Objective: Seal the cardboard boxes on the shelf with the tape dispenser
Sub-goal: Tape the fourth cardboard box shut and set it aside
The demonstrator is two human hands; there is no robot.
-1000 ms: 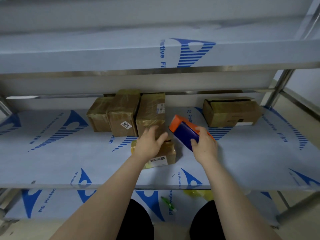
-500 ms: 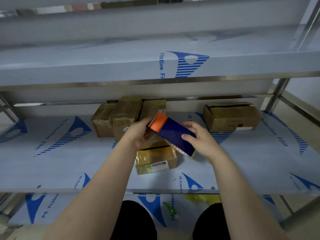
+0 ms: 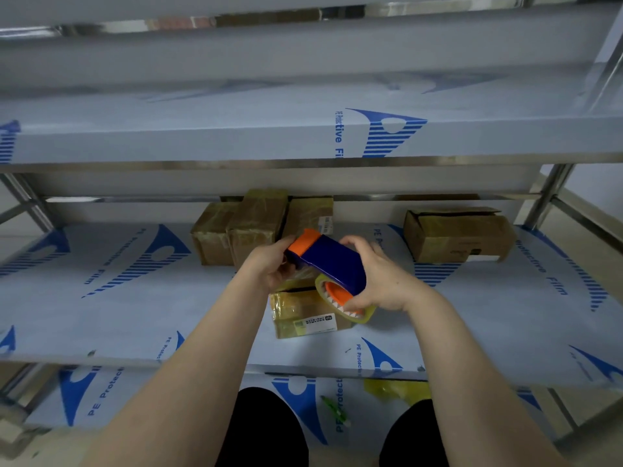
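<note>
1 tape dispenser [image 3: 332, 261] — L hand [image 3: 269, 267] pinches orange end, R hand [image 3: 384, 281] grips blue body; shelf film [image 3: 135, 315]: "PE Protective Film".

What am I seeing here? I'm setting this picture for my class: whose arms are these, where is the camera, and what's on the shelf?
No machine here: these are a person's bare arms, filmed by a wide-angle camera worn on the head, looking forward and down. The right hand grips a blue and orange tape dispenser at its roll end; the left hand holds its orange front end. Beneath them a small labelled cardboard box lies on a shelf covered in printed protective film. Three taped boxes stand together at the back; another box sits apart on the right.
</note>
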